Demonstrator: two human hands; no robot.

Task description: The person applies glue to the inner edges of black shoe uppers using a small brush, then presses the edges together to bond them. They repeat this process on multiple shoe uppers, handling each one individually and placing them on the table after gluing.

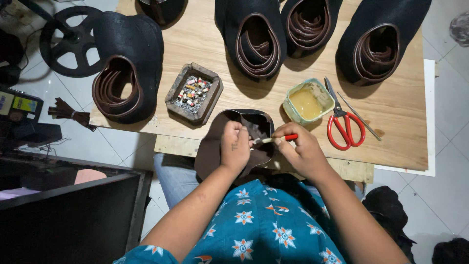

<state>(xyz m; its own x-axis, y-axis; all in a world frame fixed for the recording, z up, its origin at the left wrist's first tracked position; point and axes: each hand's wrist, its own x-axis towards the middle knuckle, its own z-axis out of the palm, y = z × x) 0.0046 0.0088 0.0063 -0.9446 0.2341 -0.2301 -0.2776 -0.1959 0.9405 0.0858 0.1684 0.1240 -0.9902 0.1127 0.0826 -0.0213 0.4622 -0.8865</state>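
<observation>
Head view: the brush (276, 139) is lying roughly level, bristles pointing left, red handle right, just below the glue tub (308, 101). The right hand (302, 150) is pinching it closed. The left hand (235, 145) is gripping the brown leather piece (210, 149).

Brown cap-shaped piece (215, 146): dark brown, soft, rounded shell, opening turned up, dark lining visible inside; sits at near edge of wooden table, half overhanging toward lap; gripped along inner rim from left side

Small brush (276, 139): thin, red handle, pale tip; lies nearly level, tip pointing left into opening of brown piece, touching inner lining; handle pinched on right side

Glue tub (309, 101): small squarish pale-green container, open, yellowish glue inside; stands on table just beyond brush
</observation>
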